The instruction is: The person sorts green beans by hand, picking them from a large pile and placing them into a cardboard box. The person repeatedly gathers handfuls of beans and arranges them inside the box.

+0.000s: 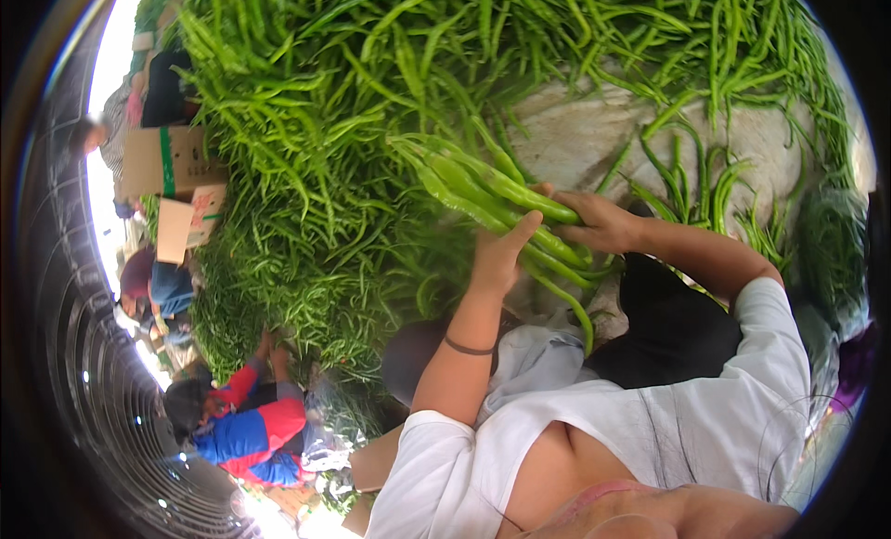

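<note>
A bunch of long green chili peppers (465, 185) is held between my two hands, above a large heap of green peppers (313, 128). My left hand (500, 253) grips the bunch from the near side, its thumb lying up along the peppers. On the other side, my right hand (600, 220) closes around the right-hand ends of the peppers. One curved pepper (567, 303) hangs down below the bunch, towards my lap. A few fingers are hidden behind the peppers.
A pale ground sheet (571, 125) carries loose peppers (696, 170). Stuffed plastic bags (832, 253) stand at far right. Cardboard boxes (150, 159) are at left. A person in a red and blue jacket (247, 431) sits lower left, reaching into the heap; other people are farther up.
</note>
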`<move>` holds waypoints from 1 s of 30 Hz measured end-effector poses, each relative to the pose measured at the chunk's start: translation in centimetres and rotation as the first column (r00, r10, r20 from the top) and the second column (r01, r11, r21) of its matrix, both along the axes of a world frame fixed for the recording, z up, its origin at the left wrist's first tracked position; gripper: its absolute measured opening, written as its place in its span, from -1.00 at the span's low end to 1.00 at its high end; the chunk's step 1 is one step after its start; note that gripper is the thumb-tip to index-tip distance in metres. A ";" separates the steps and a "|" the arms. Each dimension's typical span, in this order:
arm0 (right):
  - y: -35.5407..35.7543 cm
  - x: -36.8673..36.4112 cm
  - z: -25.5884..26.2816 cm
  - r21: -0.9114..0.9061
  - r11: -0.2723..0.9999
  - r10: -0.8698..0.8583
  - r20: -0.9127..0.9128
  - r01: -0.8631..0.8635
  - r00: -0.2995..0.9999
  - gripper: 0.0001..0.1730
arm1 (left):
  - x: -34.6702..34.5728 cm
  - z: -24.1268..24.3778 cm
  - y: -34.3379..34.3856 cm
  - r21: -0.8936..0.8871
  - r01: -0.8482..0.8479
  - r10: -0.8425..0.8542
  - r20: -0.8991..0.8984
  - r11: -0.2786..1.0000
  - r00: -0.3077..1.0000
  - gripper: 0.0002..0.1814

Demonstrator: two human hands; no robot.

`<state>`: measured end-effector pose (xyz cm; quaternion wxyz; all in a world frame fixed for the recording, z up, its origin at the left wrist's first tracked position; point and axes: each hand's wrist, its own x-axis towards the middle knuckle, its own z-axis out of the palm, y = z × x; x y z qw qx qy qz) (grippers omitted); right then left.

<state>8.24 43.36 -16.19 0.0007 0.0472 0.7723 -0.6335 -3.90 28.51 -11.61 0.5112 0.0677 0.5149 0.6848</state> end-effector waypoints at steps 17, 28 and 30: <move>10.6 0.9 -12.4 0.626 0.779 -0.353 0.470 -0.024 0.809 -0.61 | -0.1 -0.6 0.1 -0.103 -0.218 0.179 -0.296 0.971 0.938 -0.74; 11.1 3.0 -15.0 0.552 0.820 -0.294 0.176 0.153 0.940 -0.80 | 1.1 -2.6 0.1 -0.349 0.059 -0.216 -0.430 0.935 0.877 -0.64; 10.7 1.4 -8.3 0.529 0.841 -0.184 0.079 0.115 0.980 -0.86 | 1.6 -2.1 0.7 -0.272 0.039 -0.155 -0.417 0.961 0.896 -0.59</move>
